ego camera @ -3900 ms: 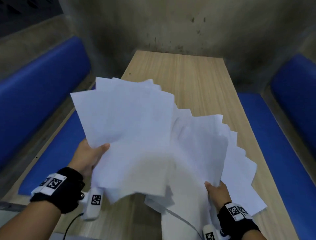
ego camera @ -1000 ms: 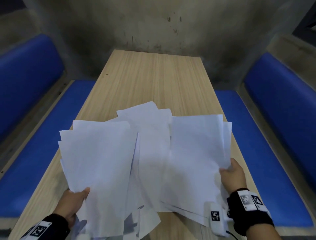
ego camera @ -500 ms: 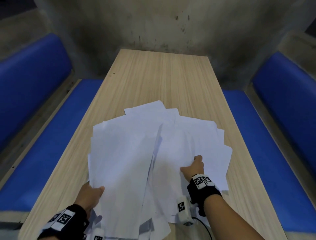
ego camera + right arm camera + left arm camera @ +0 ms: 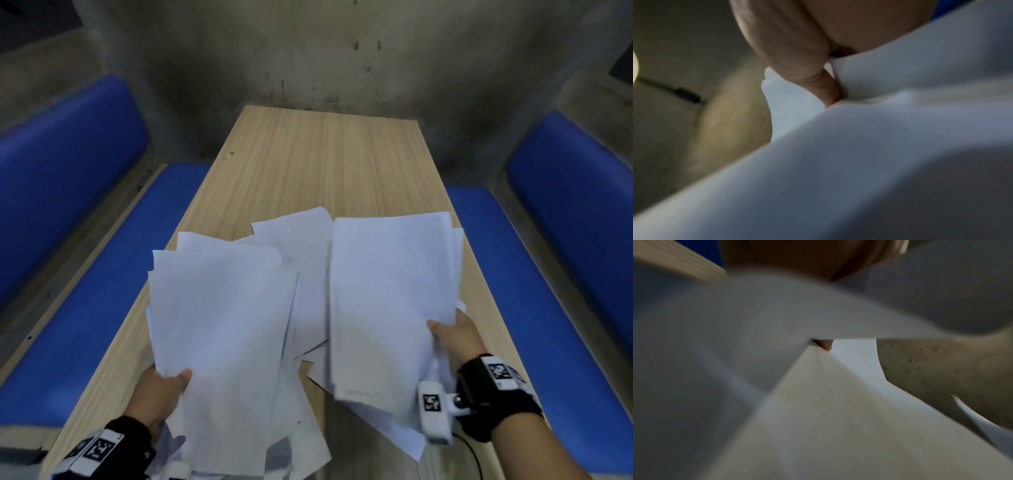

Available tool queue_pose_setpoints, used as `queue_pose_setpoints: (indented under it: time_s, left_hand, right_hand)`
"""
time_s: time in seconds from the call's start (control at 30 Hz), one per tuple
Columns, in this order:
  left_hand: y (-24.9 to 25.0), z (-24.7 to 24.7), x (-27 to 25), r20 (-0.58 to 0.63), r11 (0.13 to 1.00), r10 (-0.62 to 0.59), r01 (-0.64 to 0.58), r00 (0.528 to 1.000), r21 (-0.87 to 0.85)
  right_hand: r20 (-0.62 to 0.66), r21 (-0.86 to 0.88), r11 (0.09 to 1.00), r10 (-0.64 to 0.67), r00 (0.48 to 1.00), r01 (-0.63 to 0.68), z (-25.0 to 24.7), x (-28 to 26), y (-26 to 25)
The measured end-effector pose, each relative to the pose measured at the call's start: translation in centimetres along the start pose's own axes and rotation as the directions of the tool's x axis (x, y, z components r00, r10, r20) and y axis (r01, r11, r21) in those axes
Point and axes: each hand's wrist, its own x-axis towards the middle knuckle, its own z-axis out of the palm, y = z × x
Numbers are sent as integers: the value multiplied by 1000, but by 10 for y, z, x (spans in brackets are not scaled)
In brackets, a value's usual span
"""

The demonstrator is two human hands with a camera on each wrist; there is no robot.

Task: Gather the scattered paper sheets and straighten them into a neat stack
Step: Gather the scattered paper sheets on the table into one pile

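White paper sheets are split into two loose bundles over the near half of the wooden table [image 4: 308, 164]. My left hand [image 4: 164, 390] grips the left bundle [image 4: 219, 325] at its near left edge, thumb on top. My right hand [image 4: 452, 332] pinches the right bundle [image 4: 390, 291] at its right edge, thumb on top. A few more sheets [image 4: 301, 240] lie fanned between and under the two bundles. In the left wrist view blurred sheets [image 4: 735, 337] fill the frame. The right wrist view shows my fingers [image 4: 797, 65] curled round the paper [image 4: 900, 81].
Blue padded benches run along both sides, the left bench [image 4: 85, 308] and the right bench [image 4: 565, 325], with blue backrests behind them. A stained concrete wall [image 4: 308, 51] closes the far end. The far half of the table shows bare wood.
My right hand has moved from the middle of the pile out to the right edge and lifted a bundle apart. The left bundle has shifted left, so the pile now stands split in two.
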Motion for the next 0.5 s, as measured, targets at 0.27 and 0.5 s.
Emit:
queue_pose_setpoints:
  time_s: [0.27,0.5]
  left_hand:
    - [31,35,-49,170,983,181,-184,969,3]
    - [56,59,-80,500,981,114,-18,859,-193]
  right_hand:
    - [290,102,995,-22,957,-8,31,-29,-1]
    - [415,-1,1000,13,910,-14,68,-53,22]
